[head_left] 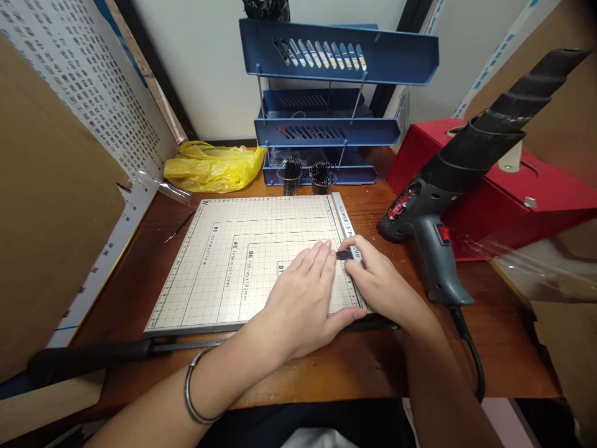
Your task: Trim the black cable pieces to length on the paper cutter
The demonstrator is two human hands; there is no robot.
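Observation:
A grey gridded paper cutter board [219, 261] lies flat on the wooden desk. My left hand [303, 298] rests palm down on its right part, fingers stretched toward the right edge. My right hand [377, 277] sits at the board's right edge by the ruler strip [342, 218], fingers pinching a small black bundle [344, 254]. The fingertips of both hands meet at that bundle. What the bundle is made of is too small to tell. The cutter's black-handled arm [116, 353] lies along the board's near edge.
A dark grey heat gun [438, 242] lies right of the board, cord trailing to the desk edge. A red box [494, 186] stands behind it. Blue stacked trays [326, 130], two cups of black sticks [305, 174] and a yellow bag [209, 165] are at the back. Cardboard [46, 205] leans left.

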